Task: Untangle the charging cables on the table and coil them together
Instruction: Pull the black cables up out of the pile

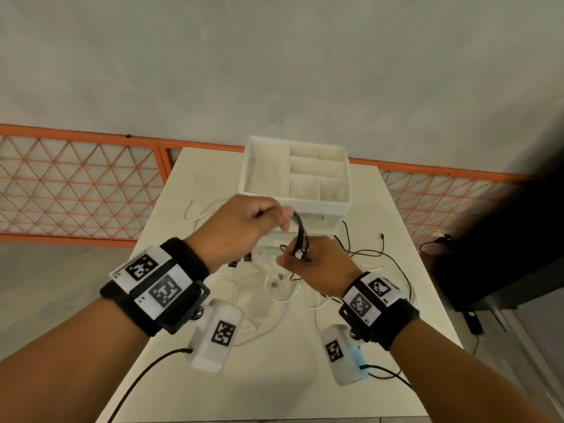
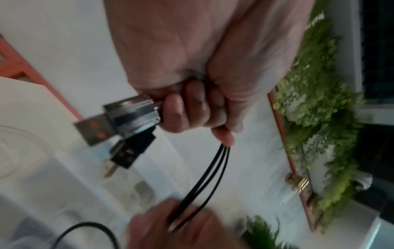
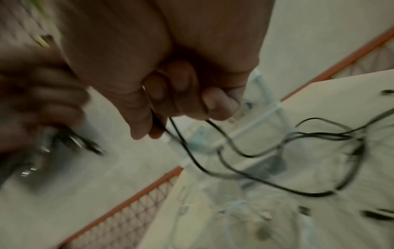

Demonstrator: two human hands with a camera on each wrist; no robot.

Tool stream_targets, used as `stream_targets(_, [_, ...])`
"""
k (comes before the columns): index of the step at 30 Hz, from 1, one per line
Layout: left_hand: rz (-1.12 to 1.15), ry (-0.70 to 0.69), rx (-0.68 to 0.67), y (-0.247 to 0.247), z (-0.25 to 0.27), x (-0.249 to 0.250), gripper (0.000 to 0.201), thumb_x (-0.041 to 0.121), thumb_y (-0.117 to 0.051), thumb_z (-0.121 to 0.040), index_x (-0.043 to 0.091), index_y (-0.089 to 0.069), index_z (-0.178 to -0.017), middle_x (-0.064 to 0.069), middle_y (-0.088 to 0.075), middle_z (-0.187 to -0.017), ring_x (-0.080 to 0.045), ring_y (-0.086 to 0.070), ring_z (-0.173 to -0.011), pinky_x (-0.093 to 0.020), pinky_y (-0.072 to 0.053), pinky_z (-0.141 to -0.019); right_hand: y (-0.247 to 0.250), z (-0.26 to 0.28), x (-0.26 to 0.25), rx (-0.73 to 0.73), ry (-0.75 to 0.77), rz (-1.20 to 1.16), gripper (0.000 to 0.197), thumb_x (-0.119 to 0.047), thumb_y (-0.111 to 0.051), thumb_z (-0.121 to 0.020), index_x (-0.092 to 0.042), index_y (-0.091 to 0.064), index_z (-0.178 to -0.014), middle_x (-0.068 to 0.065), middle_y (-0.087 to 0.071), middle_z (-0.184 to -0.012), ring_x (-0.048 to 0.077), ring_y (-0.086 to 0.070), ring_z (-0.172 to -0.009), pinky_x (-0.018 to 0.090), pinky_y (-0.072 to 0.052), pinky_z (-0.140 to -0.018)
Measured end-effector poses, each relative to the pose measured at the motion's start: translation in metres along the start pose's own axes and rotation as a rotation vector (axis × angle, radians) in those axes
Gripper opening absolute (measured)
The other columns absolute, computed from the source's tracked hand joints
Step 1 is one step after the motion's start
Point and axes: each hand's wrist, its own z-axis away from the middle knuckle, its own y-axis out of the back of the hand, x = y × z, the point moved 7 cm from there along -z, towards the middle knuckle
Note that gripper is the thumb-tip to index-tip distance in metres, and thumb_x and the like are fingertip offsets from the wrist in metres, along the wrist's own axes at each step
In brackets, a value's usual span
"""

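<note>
Two hands up above a white table (image 1: 396, 300), close together near the middle. Left hand (image 1: 241, 227) at about 10 o'clock from the right hand (image 1: 317, 264), a little higher. Left fingers curled tight around the plug ends of black cables (image 1: 300, 236). In the left wrist view, a shiny USB plug (image 2: 119, 118) sticking out at 9 o'clock from the fist, a smaller black plug (image 2: 125, 155) just under it. Three thin black cords coming out of the fist at 6 o'clock, side by side, going down into the right hand.

Right hand also closed, fingers curled around the same black cords lower down. From that fist, black cord loops (image 3: 277, 151) hanging down toward 4 o'clock and trailing onto the table. Right wrist view blurry, so small parts hard to make out.

More loose black cord (image 1: 381, 254) lying on the table at 3 o'clock from the hands. White cables (image 1: 280, 288) in a messy heap on the table right under the hands, one end reaching out toward 10 o'clock.

White box with little sections (image 1: 335, 206) at 12 o'clock, at the far end of the table. Orange fence (image 1: 76, 184) on the floor behind.
</note>
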Motion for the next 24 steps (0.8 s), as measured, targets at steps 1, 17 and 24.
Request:
stream_targets(1, [0.082,-0.015,0.050,0.009,-0.003,0.004,0.031,0.036,-0.055,-0.097,0.015,-0.070,-0.079,0.015,-0.039,-0.044,-0.008,-0.035,-0.044,-0.020,-0.030,-0.048,-0.001,-0.003,0.018,0.014,-0.065,0.045,0.027,-0.046,-0.068,-0.090,-0.032,-0.059,-0.068,-0.014,-0.058,-0.053,-0.001,-0.052,-0.049,0.021,-0.041,-0.062])
stream_targets(17, [-0.056,0.457,-0.193,0.031,0.015,-0.092,0.038,0.039,-0.060,-0.093,0.009,-0.076,-0.078,0.002,-0.038,-0.060,-0.012,-0.028,-0.053,-0.022,-0.023,-0.049,0.185,-0.058,0.080,0.500,-0.228,-0.471,0.019,0.000,-0.065,-0.085,-0.017,-0.057,-0.085,0.006,-0.078,-0.096,0.022,-0.059,-0.054,0.027,-0.041,-0.047])
stream_targets(24, [-0.131,0.511,-0.219,0.013,0.013,-0.111,0.035,0.033,-0.060,-0.096,0.010,-0.074,-0.073,0.002,-0.047,-0.054,-0.007,-0.033,-0.044,-0.016,-0.028,-0.045,0.203,-0.072,0.047,0.542,0.032,-0.225,0.033,-0.003,-0.077,-0.083,-0.019,-0.052,-0.070,-0.011,-0.065,-0.118,-0.004,-0.064,-0.057,0.011,-0.044,-0.048])
